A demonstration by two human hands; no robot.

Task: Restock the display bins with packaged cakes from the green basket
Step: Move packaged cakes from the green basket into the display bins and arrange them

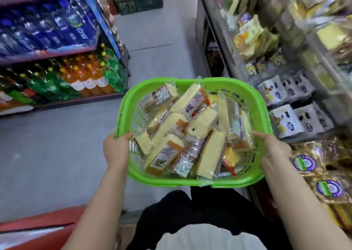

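I hold a green plastic basket (190, 83) in front of my waist, above the aisle floor. It is filled with several clear-wrapped yellow cake slices (202, 123), lying in a loose pile. My left hand (116, 148) grips the basket's left rim with the thumb over the edge. On the other side, my right hand (272, 145) grips the right rim the same way. The display bins (297, 120) stand on the right, clear-fronted and holding packaged snacks.
A shelf of blue, orange and green drink bottles (83, 74) lines the left side. The grey aisle floor (156, 40) runs ahead to a dark green crate (139, 0) at its far end. Gold-wrapped packs (327, 187) lie in the near right bin. A red edge (38, 225) shows at lower left.
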